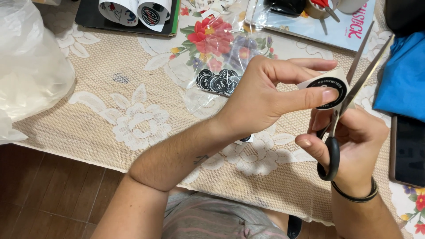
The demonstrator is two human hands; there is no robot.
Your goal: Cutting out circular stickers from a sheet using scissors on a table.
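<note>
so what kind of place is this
Probably a home table used for crafts: a lace tablecloth over wood flooring, scissors trimming a round sticker, and a bag of cut stickers.

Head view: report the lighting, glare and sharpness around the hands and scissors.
Head view: light is soft and even, shadows faint under the left hand and right hand; the scissors blades show a pale sheen; glare streaks the clear plastic bag over the lace tablecloth; the round sticker is sharp, without motion blur.
</note>
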